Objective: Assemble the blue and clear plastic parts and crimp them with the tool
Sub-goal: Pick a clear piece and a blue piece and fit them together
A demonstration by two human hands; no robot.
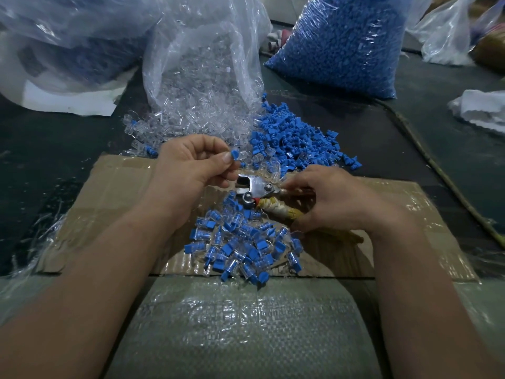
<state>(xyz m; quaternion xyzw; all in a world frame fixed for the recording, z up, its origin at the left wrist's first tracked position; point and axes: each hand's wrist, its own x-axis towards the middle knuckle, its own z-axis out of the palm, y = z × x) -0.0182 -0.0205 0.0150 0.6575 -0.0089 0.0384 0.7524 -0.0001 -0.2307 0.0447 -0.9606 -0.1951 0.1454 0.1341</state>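
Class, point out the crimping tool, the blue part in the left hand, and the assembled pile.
crimping tool (256,185): head view, metal head.
blue part (234,154): head view, its cap.
assembled pile (232,247): head view, middle of the heap.

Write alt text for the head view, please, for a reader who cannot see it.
The left hand pinches a blue part near a crimping tool held by the right hand. Assembled parts lie heaped on cardboard, loose blue parts and clear parts behind.
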